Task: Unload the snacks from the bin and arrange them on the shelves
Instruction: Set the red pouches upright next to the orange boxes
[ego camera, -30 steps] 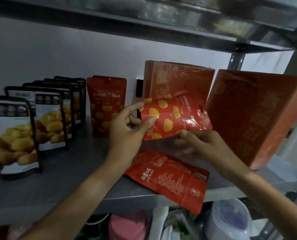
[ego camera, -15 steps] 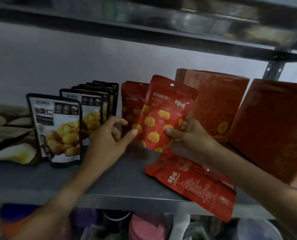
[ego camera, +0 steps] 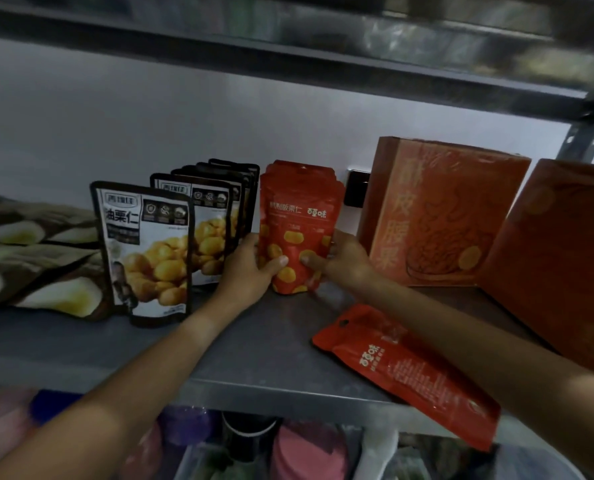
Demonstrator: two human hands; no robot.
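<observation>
**Shelf mostly stocked; one red pouch being stood up, another waiting flat**

At the far left of the metal shelf [ego camera: 254, 355], brown patterned packs [ego camera: 36, 258] lie stacked on their sides, apparently already placed. Just to their right stands a row of black-and-white chestnut pouches [ego camera: 146, 251], upright and lined up one behind another toward the wall; that group looks finished.

Next comes the pouch being handled. The left hand [ego camera: 250, 271] grips the left edge of the upright red pouch [ego camera: 299, 233], thumb across its front and the other fingers hidden behind it. The right hand [ego camera: 344, 261] holds the opposite edge the same way, thumb on the front. The pouch stands on the shelf just beside the black-and-white row, with at least one more red pouch directly behind it, so a red row appears to be started. Whether its base is fully settled on the shelf cannot be told, since the hands cover the lower corners.

Further right and nearer the front edge, a second red pouch [ego camera: 409, 372] lies flat with its back upward, one corner hanging over the shelf lip. By my judgement it has yet to be stood up in the red row.

On the right, two large orange boxes [ego camera: 440, 216] stand upright toward the back and seem done.

The bin is not in view, so how many snacks remain to unload cannot be judged. Below the shelf, blurred items fill a lower level.
</observation>
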